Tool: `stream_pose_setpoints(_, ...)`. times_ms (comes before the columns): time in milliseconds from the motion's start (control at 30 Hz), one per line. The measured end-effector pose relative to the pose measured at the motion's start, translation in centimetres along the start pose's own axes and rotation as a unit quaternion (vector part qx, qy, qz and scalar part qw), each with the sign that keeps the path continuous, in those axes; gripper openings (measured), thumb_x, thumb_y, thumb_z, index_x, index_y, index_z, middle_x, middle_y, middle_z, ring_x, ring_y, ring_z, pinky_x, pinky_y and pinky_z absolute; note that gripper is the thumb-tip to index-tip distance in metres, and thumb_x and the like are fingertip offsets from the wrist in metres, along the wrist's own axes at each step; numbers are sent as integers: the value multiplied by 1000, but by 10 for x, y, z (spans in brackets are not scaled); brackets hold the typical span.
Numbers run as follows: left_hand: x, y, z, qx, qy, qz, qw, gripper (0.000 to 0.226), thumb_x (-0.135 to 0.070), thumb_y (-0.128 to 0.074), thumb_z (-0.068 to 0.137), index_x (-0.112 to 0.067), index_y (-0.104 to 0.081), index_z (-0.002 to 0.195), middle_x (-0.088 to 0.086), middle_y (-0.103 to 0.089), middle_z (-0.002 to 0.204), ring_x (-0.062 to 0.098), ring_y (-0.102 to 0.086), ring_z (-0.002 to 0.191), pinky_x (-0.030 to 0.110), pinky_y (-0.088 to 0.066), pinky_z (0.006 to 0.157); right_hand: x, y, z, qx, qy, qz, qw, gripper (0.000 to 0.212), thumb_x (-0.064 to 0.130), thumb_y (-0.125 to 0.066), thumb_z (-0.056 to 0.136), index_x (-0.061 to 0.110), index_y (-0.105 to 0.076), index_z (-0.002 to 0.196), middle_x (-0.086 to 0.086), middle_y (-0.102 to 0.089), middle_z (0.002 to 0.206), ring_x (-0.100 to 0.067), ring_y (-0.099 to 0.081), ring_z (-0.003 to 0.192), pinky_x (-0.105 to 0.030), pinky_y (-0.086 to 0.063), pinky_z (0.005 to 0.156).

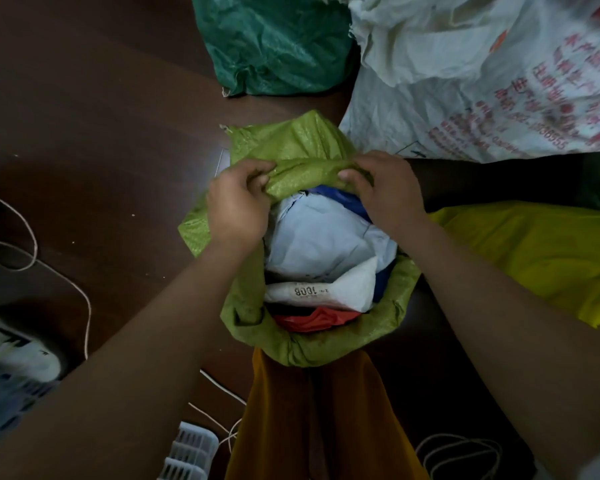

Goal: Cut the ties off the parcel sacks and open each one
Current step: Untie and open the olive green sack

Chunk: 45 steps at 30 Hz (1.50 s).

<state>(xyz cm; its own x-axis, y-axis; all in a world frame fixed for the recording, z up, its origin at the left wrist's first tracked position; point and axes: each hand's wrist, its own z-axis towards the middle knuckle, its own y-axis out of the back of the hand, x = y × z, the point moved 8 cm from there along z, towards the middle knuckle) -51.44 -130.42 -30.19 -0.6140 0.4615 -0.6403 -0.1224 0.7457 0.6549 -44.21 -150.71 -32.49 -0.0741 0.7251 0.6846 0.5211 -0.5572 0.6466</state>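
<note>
A light green woven sack [302,147] stands on the dark brown floor [94,126], in the middle of the view, with its mouth open toward the camera. The left hand [238,206] grips the far rim of the sack on the left side; its fingers [257,176] are curled around a fold of the green fabric. The right hand [385,192] grips the same rim on the right side, also with curled fingers that pinch the fabric. The two hands are near each other, with a short stretch of bunched rim between them. Inside the sack lie parcels: a large white plastic mailer [323,237], a white packet with printed digits [323,292] below it, a red bag [312,318] at the near edge and a piece of blue wrapping [340,195] under the far rim. Behind the sack, a dark green sack [278,46] and a big white sack with red print [482,81] stand just beside each other. A yellow sack [534,254] lies to the right, under the right forearm. Loose white cord [32,251] lies on the floor at the left, and a white plastic crate [191,452] shows at the bottom edge.
</note>
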Motion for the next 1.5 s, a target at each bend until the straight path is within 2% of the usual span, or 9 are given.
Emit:
stream_pose_setpoints(67, 4, -3, 7, 5, 63, -74, 995, 23, 1, -56, 89, -14, -73, 93, 0, -70, 94, 4, -61, 83, 2, -43, 68, -4, 6, -3, -45, -52, 50, 996, 37, 22, -59, 96, 19, -51, 60, 9, -47, 57, 1, -44, 56, -21, -31, 59)
stream_pose_setpoints(167, -4, -8, 9, 14, 60, -118, 991, 16, -3, -60, 89, -14, -72, 89, 5, -71, 93, 2, -61, 79, 7, -46, 68, -23, 3, -15, -60, -169, 159, 971, 43, 26, -58, 97, -7, -59, 68, -8, -51, 59, -6, -44, 57, -26, -38, 61)
stream_pose_setpoints(400, -20, 2, -39, -81, -95, 186, 975, 44, -52, -67, 81, -26, -65, 117, 12, -50, 111, 28, -44, 102, 36, -32, 86, -49, 8, -35, -134, -301, 276, 903, 47, 30, -58, 97, -12, -61, 78, -7, -48, 58, -11, -41, 52, -26, -36, 57)
stream_pose_setpoints(767, -16, 37, -38, -144, 2, 19, 989, 22, -21, -57, 91, -6, -72, 99, 17, -72, 88, 36, -64, 82, 39, -49, 75, -43, -19, -56, -79, -414, 469, 776, 23, 30, -64, 93, 8, -70, 88, -9, -74, 87, -21, -72, 82, -28, -58, 68)
stream_pose_setpoints(933, -35, 46, -13, -109, -1, -41, 993, 17, -16, -56, 90, -8, -72, 87, 5, -70, 81, 20, -64, 76, 38, -53, 72, -37, -33, -77, -34, -435, 522, 733, 35, 39, -61, 93, 10, -69, 110, -9, -74, 103, -24, -71, 95, -38, -58, 81)
stream_pose_setpoints(1067, -37, 20, 13, -11, 13, -44, 999, 7, -11, -58, 90, -16, -59, 85, 1, -61, 83, 16, -56, 77, 36, -49, 73, -49, -25, -90, -102, -416, 425, 797, 27, 40, -55, 97, 19, -70, 88, 5, -73, 74, -7, -69, 68, -21, -54, 59)
stream_pose_setpoints(1167, -41, -5, 19, 53, -8, -3, 999, 12, -13, -55, 92, -15, -56, 81, 0, -56, 80, 15, -51, 77, 30, -44, 68, -56, -4, -87, -158, -362, 282, 875, 30, 34, -47, 101, 22, -64, 80, 4, -62, 73, -2, -54, 63, -22, -45, 63)
stream_pose_setpoints(1333, -47, -28, 19, 88, -12, 8, 996, 18, -14, -53, 92, -17, -52, 74, -4, -50, 71, 15, -47, 72, 28, -39, 65, -43, 24, -76, -214, -221, 153, 939, 46, 0, -45, 89, 11, -53, 132, -4, -57, 126, -20, -51, 118, -32, -41, 104)
stream_pose_setpoints(1500, -50, -40, 12, 121, 26, -6, 992, 22, -17, -53, 87, -25, -53, 67, -7, -55, 69, 23, -59, 73, 41, -55, 76, 9, 15, -50, -95, -41, 69, 992, 51, 34, -62, 86, 28, -52, 136, 6, -55, 135, -14, -45, 129, -45, -29, 113)
